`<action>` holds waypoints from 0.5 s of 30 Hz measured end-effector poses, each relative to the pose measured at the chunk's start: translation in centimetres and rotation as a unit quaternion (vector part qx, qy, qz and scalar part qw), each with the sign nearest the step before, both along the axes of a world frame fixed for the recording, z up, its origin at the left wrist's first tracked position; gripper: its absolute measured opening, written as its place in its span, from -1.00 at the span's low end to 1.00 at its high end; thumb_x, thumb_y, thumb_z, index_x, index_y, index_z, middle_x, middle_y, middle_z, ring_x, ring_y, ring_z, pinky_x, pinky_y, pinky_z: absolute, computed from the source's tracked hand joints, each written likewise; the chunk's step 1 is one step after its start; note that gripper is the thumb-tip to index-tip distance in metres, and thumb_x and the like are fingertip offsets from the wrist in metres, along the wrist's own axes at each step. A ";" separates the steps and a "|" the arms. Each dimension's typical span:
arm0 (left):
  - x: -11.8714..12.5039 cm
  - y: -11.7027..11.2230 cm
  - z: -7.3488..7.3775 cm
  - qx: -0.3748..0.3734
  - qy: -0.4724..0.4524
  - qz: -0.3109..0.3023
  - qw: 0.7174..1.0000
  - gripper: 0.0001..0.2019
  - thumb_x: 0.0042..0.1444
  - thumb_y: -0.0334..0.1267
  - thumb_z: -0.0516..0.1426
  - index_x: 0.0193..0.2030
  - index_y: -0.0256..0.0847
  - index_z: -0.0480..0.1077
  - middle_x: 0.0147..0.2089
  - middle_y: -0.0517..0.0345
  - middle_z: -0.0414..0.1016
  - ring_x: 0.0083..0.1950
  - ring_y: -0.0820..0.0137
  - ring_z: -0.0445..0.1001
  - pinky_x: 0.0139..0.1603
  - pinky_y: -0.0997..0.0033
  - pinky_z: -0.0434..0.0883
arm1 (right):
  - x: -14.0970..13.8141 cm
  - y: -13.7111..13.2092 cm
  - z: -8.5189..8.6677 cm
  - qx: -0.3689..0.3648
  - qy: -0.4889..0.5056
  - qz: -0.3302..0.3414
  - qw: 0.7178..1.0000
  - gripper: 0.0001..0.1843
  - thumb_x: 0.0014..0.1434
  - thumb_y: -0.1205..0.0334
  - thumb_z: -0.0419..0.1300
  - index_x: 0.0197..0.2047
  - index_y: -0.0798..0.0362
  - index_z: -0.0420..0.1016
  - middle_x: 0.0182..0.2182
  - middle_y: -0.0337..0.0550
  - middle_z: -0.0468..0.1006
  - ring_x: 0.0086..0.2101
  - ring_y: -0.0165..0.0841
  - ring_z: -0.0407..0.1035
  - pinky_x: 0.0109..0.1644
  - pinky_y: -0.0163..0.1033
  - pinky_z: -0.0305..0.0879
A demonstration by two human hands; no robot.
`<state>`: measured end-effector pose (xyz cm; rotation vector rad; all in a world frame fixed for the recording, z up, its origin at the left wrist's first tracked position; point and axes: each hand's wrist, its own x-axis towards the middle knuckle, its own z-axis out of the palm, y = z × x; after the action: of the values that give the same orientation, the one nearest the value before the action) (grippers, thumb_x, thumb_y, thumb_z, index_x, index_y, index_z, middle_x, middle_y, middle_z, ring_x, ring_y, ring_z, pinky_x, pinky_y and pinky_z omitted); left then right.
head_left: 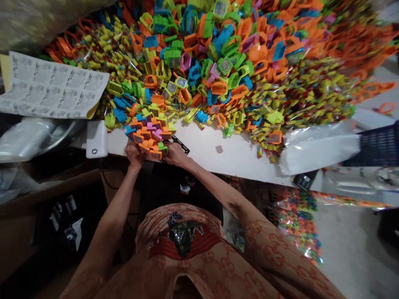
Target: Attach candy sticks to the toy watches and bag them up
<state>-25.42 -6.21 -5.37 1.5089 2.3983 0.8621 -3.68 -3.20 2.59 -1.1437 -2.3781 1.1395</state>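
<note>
A white desk runs across the view. Its far part is buried under a heap of small plastic toys in orange, green, blue and yellow. On the left a printed sheet overlaps the heap, and a small white box sits at the near edge. To the right lie a clear plastic bag and a dark blue basket, with grey floor below them.

At the near edge of the desk, in front of the heap, is a bunch of plastic pieces, mostly orange and pink. The left hand cups its left side and the right hand closes on its right side, so the bunch is pressed between both hands. A thin black object, possibly a strap, lies just beside the right hand.
</note>
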 end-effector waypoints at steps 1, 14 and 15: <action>0.0 0.1 0.2 0.002 -0.001 0.003 1.000 -0.66 0.01 -0.11 0.13 -0.15 -0.29 0.48 -0.11 -0.23 0.54 0.03 -0.01 0.52 0.11 0.03 0.38 | -0.1 -0.2 0.3 0.002 -0.012 0.001 1.000 -0.86 0.10 0.40 0.21 -0.26 0.12 0.58 -0.18 -0.02 0.64 -0.26 -0.27 0.45 -0.19 -0.27 0.23; -0.7 1.1 1.4 0.038 0.017 -0.013 0.999 -0.74 -0.10 -0.09 0.11 -0.29 -0.19 0.37 -0.31 -0.04 0.40 -0.22 0.09 0.43 -0.23 0.22 0.28 | 11.5 10.7 2.4 0.111 -0.249 -0.287 0.918 -0.62 0.22 0.44 0.10 0.06 0.18 0.56 0.25 0.30 0.43 -0.05 -0.07 0.48 -0.03 -0.07 0.36; -0.6 1.1 1.5 0.041 0.016 -0.013 0.999 -0.75 -0.09 -0.09 0.11 -0.30 -0.18 0.36 -0.32 -0.03 0.40 -0.22 0.10 0.43 -0.23 0.22 0.28 | 11.6 10.9 2.0 0.109 -0.252 -0.277 0.921 -0.63 0.21 0.43 0.10 0.05 0.19 0.55 0.25 0.34 0.42 -0.04 -0.05 0.48 -0.03 -0.05 0.36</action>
<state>-26.06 -5.11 -3.84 1.5916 2.3865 0.9500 7.95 7.68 4.59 -2.0320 -2.1760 0.4112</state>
